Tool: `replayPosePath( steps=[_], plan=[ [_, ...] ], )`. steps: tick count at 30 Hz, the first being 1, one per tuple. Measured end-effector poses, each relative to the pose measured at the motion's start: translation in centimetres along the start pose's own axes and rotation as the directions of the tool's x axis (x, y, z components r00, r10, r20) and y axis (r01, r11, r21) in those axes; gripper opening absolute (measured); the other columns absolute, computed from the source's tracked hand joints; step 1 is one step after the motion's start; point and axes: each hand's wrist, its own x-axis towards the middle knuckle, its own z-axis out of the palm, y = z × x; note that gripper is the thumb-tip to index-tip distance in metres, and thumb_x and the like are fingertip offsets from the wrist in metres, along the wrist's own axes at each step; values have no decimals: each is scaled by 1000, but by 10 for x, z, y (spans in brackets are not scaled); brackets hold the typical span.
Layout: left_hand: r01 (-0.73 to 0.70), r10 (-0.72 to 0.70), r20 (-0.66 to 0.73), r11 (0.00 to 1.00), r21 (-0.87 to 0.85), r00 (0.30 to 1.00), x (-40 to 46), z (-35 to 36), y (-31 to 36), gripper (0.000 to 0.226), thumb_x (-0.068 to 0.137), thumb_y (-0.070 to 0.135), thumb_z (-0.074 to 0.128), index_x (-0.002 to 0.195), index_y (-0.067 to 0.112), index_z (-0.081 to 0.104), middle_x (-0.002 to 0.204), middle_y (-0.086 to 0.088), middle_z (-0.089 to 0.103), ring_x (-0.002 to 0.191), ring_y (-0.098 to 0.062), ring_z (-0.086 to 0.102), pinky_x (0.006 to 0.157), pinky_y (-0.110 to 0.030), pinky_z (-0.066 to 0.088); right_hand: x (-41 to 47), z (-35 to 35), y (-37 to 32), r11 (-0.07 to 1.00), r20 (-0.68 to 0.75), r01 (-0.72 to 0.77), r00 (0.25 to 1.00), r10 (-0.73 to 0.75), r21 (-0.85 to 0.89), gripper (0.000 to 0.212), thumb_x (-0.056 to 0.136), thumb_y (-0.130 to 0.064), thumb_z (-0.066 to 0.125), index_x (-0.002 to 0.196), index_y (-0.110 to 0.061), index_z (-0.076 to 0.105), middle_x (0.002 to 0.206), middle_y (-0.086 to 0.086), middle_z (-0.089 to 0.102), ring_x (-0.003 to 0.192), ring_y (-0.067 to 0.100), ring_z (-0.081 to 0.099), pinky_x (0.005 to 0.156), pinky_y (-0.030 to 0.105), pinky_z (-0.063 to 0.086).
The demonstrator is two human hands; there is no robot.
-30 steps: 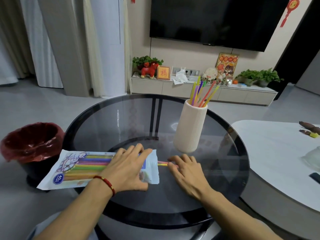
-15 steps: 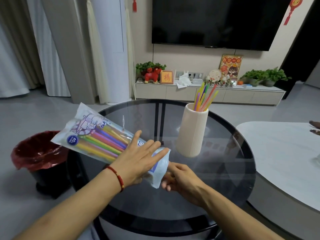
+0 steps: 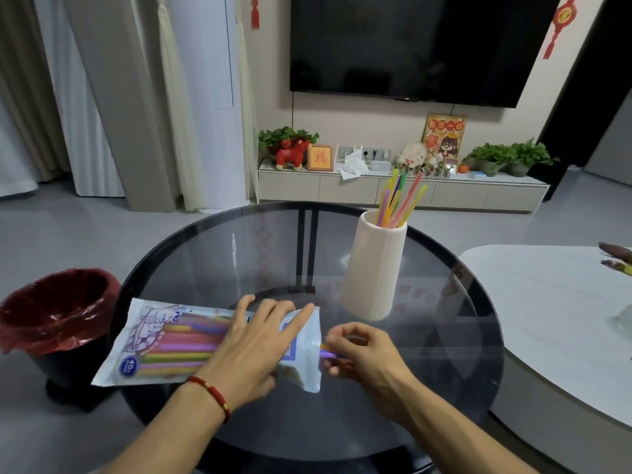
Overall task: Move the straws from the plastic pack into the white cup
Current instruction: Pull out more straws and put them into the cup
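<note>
The plastic pack point(image 3: 171, 340) of coloured straws lies across the left front of the round glass table point(image 3: 307, 254), its open end pointing right. My left hand point(image 3: 253, 343) grips the pack near that open end. My right hand point(image 3: 362, 354) pinches the tips of a purple and a yellow straw point(image 3: 326, 352) that stick out of the opening. The tall ribbed white cup point(image 3: 374, 271) stands upright behind my right hand, with several straws point(image 3: 398, 200) leaning in it.
A black bin with a red liner point(image 3: 51, 319) stands on the floor at the left of the table. A white table point(image 3: 554, 302) adjoins on the right. A TV cabinet with plants and ornaments point(image 3: 400, 189) runs along the far wall.
The pack was lifted and tilted up to the left, and now sits lower and nearly level again. My right hand has taken hold of straw tips at the opening.
</note>
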Motion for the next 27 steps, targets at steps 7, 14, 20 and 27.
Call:
replayPosePath(
  steps=[7,14,20,27],
  plan=[
    [77,-77,5,991,-105,997,-3,-6,6,128,61,34,79,152,39,-10,137,3,38,121,-26,45,110,-65,25,-13,-4,-10,971,247,167,961,-122,-172,23,98,-8,68,115,-18,81,106,6,83,81,14,73,69,28,56],
    [49,-53,-43,995,-87,998,-8,-14,7,127,55,35,76,155,34,-3,129,2,38,110,-23,44,94,-51,35,-18,5,-3,897,383,314,905,-185,-310,24,99,-11,68,119,-19,80,80,-11,77,61,8,55,58,21,45],
    [85,-91,-33,984,-157,995,-8,-14,4,121,57,36,69,153,37,-5,127,5,36,109,-20,42,91,-46,35,-15,-7,-15,891,197,276,956,-216,-362,29,96,-6,70,119,-19,82,72,-8,79,56,10,61,53,22,48],
    [62,-71,-44,982,-176,996,-8,-10,10,126,55,36,70,155,32,-7,123,3,35,109,-20,42,91,-46,35,-16,0,-8,902,278,322,929,-243,-287,18,97,-14,74,112,-19,82,87,2,83,65,16,67,54,27,51]
  ],
)
